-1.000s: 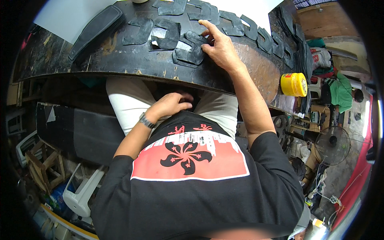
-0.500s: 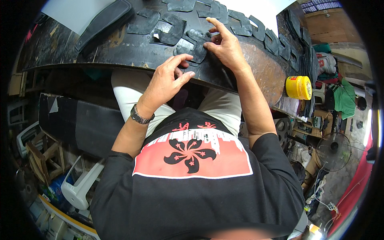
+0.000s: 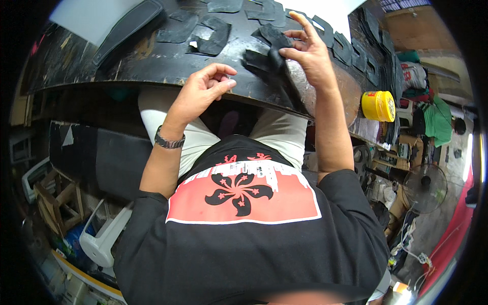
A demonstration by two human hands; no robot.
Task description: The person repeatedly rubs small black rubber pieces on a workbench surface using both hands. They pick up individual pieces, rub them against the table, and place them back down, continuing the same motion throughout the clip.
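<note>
My right hand [image 3: 314, 57] pinches a black leather cutout [image 3: 274, 43] between thumb and fingers, lifted and tilted over the dark worktable [image 3: 152, 68]. The piece is blurred by motion, and one arm of it hangs to the left. Near the table's front edge, my left hand [image 3: 201, 94] hovers with nothing in it, fingers loosely bent and the thumb apart from them. Left of the lifted piece lies a U-shaped black cutout [image 3: 216, 36]. Another similar piece [image 3: 178, 28] rests beside it.
More black cutouts [image 3: 345, 51] lie in a row along the table's far and right side. A long black padded piece [image 3: 129, 30] is at the left. A yellow tub [image 3: 378, 106] stands at the right edge. A fan [image 3: 426, 188] stands on the right.
My right hand has lifted the black leather cutout off the table and moved it to the right. My left hand has drawn back a little to the left.
</note>
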